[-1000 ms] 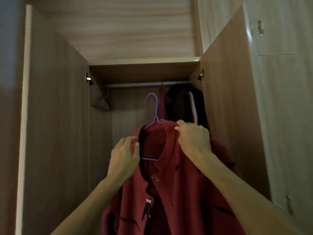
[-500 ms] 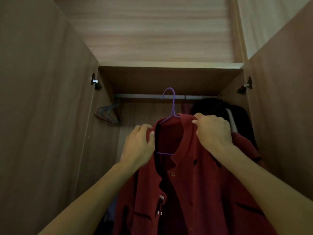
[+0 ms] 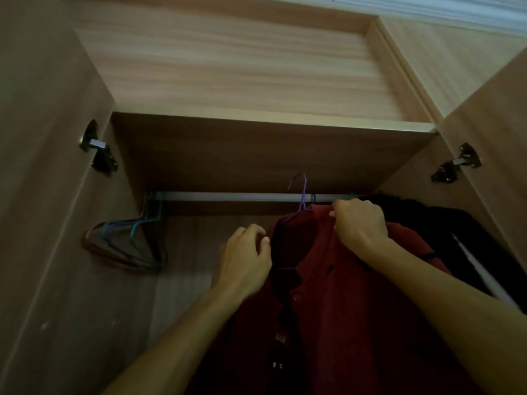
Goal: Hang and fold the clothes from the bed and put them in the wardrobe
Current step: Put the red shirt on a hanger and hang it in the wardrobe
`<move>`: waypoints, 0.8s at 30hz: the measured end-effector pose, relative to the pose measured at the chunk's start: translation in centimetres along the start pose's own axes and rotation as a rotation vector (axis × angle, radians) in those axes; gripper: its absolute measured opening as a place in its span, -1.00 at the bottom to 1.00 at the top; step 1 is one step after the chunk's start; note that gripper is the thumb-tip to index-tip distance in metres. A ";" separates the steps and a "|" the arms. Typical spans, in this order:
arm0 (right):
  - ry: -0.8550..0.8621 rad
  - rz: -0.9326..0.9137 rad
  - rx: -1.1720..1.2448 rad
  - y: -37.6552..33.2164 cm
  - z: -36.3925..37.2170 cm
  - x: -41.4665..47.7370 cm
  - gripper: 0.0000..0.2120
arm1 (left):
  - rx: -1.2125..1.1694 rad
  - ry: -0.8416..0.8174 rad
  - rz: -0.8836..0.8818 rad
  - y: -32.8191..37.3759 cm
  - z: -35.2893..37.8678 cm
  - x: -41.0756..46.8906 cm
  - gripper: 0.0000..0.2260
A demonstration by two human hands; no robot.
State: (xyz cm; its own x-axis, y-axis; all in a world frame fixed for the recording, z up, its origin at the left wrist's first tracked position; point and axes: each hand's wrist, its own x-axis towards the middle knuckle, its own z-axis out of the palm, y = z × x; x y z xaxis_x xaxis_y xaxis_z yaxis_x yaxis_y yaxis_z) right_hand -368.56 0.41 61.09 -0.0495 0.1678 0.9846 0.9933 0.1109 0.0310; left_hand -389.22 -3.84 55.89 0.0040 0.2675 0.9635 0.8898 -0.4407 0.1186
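Red shirt (image 3: 356, 295) gripped at both shoulders: left hand (image 3: 245, 260) closed on the left collar edge, right hand (image 3: 360, 226) closed on the right shoulder. Shirt sits on a purple hanger (image 3: 301, 199), its hook raised to the metal rail (image 3: 228, 196) inside the open wardrobe (image 3: 256, 155); hook-to-rail contact unclear. Dark garments (image 3: 456, 232) hang just right. Empty hangers (image 3: 128, 240) bunched at rail's left end.

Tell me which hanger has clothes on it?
The purple hanger at the rail, carrying the red shirt. The bunch of hangers at the left hangs bare.
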 end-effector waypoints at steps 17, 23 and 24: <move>0.029 0.023 -0.176 -1.0 13.5 8.9 -0.79 | 0.010 0.081 0.183 -7.1 12.9 7.6 -0.91; 0.002 0.034 -0.291 -1.0 16.1 9.9 -0.83 | -0.123 0.069 0.169 -6.6 16.1 10.1 -0.91; -0.006 0.029 -0.308 -1.0 16.4 10.0 -0.84 | -0.126 0.068 0.182 -6.3 16.6 10.2 -0.91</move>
State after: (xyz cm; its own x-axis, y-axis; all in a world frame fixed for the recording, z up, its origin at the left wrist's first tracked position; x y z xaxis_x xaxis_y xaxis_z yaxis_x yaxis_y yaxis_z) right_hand -371.73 18.08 68.11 -0.0199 0.1724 0.9848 0.9792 -0.1957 0.0541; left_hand -387.23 15.92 61.00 0.1246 0.1174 0.9852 0.8130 -0.5813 -0.0336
